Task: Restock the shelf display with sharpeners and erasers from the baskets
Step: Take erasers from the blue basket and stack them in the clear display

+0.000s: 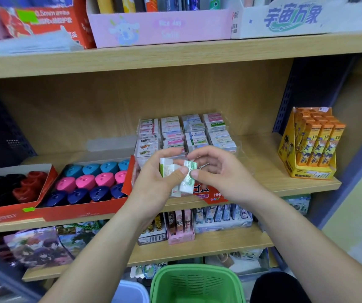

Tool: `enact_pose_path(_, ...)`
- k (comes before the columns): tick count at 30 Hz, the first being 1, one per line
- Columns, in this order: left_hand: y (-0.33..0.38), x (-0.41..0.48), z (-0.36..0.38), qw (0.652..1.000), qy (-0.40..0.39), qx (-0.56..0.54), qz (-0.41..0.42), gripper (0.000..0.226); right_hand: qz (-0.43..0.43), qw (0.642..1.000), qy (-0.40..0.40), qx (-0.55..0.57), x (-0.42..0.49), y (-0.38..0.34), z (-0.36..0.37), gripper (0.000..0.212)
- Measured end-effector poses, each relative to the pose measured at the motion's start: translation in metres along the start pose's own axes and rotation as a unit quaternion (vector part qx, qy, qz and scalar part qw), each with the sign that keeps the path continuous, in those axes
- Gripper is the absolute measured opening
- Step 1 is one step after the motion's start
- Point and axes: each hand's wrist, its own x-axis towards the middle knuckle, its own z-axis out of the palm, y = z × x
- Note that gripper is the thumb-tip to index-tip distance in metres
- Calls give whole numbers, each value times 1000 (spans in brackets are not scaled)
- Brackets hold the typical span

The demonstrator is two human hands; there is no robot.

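Note:
My left hand (153, 182) grips a small stack of white erasers (167, 169) with green print, thumb across their front. My right hand (217, 169) pinches one green-and-white wrapped eraser (187, 178) at the stack's right edge. Both hands hover in front of the clear eraser display case (186, 134), which holds rows of boxed erasers on the middle shelf. To the left, a red tray (83, 212) holds teal, pink and dark blue sharpeners (92, 180). A second red tray (7, 213) at far left carries red and black sharpeners. A green basket (195, 283) sits below, between my forearms.
An orange display box of lead tubes (313, 145) stands at the shelf's right end. Pink (160, 29) and white boxes fill the upper shelf. Card packs (180, 226) line the shelf below. A pale blue basket (129, 291) sits left of the green one.

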Motion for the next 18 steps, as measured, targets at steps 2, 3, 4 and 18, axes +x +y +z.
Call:
enact_pose_path(2, -4, -6, -5, 1000, 18, 25, -4, 38, 11, 1000, -6, -14, -1, 4, 0, 34)
enact_pose_path(3, -8, -9, -9, 999, 35, 23, -10, 36, 19, 1000, 1, -17, -2, 5, 0, 34)
enact_pose_path(4, -9, -13, -14, 998, 52, 8, -21, 34, 28, 999, 10, -15, -2, 6, 0, 33)
enact_pose_path(18, -11, -34, -79, 984, 155, 70, -47, 10, 19, 980, 159, -122, 57, 15, 2, 15)
